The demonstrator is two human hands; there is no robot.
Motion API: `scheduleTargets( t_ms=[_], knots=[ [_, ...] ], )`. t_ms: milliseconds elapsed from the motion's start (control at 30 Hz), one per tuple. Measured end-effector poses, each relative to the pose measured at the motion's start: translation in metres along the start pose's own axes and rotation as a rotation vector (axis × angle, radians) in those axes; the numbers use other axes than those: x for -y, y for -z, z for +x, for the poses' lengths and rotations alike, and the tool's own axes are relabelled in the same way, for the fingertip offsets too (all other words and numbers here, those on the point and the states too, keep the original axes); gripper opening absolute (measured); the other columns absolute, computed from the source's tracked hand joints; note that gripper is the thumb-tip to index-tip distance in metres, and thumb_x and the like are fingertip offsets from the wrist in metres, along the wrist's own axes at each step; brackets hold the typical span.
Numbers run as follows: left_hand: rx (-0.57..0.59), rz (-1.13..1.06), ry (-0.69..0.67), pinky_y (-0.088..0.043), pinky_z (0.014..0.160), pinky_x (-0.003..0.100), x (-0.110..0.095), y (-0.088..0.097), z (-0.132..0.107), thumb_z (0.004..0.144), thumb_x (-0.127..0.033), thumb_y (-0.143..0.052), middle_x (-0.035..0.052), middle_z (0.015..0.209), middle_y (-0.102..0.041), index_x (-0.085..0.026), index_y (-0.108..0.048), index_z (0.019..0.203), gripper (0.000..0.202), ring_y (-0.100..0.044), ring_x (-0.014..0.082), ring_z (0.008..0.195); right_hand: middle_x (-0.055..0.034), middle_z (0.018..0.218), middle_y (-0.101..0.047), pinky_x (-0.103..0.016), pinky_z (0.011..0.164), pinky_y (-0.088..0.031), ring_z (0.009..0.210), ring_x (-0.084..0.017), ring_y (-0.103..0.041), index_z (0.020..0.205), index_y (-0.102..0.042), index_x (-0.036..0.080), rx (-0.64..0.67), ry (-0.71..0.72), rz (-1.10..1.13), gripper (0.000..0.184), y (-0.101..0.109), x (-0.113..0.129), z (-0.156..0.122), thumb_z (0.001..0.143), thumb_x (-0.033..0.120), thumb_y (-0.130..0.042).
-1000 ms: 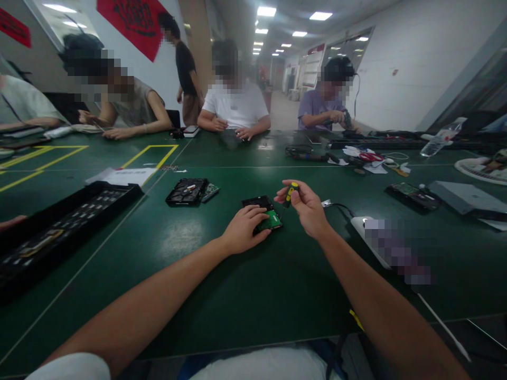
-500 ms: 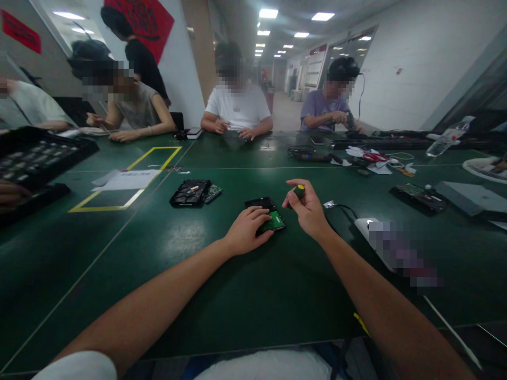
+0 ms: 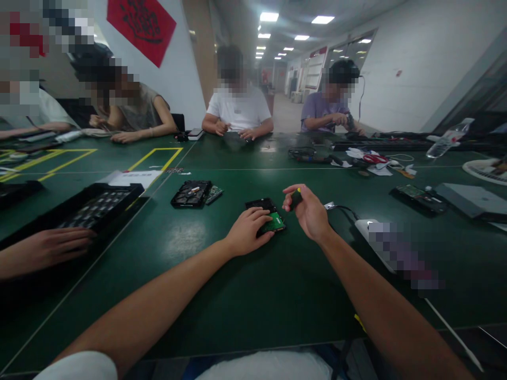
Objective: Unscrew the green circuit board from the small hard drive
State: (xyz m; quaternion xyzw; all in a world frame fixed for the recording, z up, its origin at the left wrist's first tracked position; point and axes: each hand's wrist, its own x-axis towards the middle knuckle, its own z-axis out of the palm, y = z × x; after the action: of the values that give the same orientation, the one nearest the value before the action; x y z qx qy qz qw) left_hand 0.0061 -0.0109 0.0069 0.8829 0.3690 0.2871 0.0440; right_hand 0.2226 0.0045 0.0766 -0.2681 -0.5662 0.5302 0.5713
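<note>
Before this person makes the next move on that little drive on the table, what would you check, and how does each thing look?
1. The hard drive is held down: ok, the left hand lies on it, with the green board facing up.
2. The screwdriver is gripped: ok, the right hand holds it just beside the drive.
3. The tip sits on a screw: cannot tell, the hand hides it.
4. The cable is out of the way: ok, it lies to the right of the wrist.
5. The co-worker's hand is out of the way: ok, it is far left, by the black tray.
</note>
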Motion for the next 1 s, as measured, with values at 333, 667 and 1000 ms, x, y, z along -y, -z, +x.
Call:
scheduleTargets(
  t_ms=[333, 667, 1000],
  knots=[
    [0.009, -0.006, -0.002, -0.046, 0.114, 0.059, 0.002, -0.001, 0.0, 0.096, -0.045, -0.066, 0.0101, 0.142, -0.064, -0.025, -0.064, 0.133, 0.042, -0.053, 0.0349, 0.138, 0.0013, 0.069, -0.06, -0.034, 0.069, -0.051, 0.065, -0.017, -0.061, 0.081, -0.06, 0.024, 0.015, -0.012, 0.08, 0.029, -0.002, 0.006, 0.002, 0.094, 0.05, -0.059],
    [0.0, 0.004, -0.003, -0.046, 0.114, 0.057, 0.001, -0.001, -0.001, 0.096, -0.045, -0.066, 0.0105, 0.141, -0.065, -0.023, -0.065, 0.133, 0.043, -0.054, 0.0346, 0.137, 0.0009, 0.056, -0.052, -0.031, 0.06, -0.042, 0.058, -0.016, -0.055, 0.068, -0.061, 0.02, 0.267, -0.141, 0.108, 0.035, 0.0, 0.01, 0.01, 0.09, 0.046, -0.055],
    [-0.004, 0.0, 0.0, -0.046, 0.114, 0.059, 0.001, -0.003, 0.0, 0.095, -0.044, -0.067, 0.0116, 0.141, -0.066, -0.022, -0.066, 0.131, 0.042, -0.054, 0.0351, 0.136, 0.0043, 0.067, -0.046, -0.026, 0.06, -0.038, 0.061, -0.011, -0.045, 0.077, -0.057, 0.023, -0.006, 0.032, 0.025, 0.036, -0.017, -0.011, 0.005, 0.096, 0.052, -0.064]
  ],
)
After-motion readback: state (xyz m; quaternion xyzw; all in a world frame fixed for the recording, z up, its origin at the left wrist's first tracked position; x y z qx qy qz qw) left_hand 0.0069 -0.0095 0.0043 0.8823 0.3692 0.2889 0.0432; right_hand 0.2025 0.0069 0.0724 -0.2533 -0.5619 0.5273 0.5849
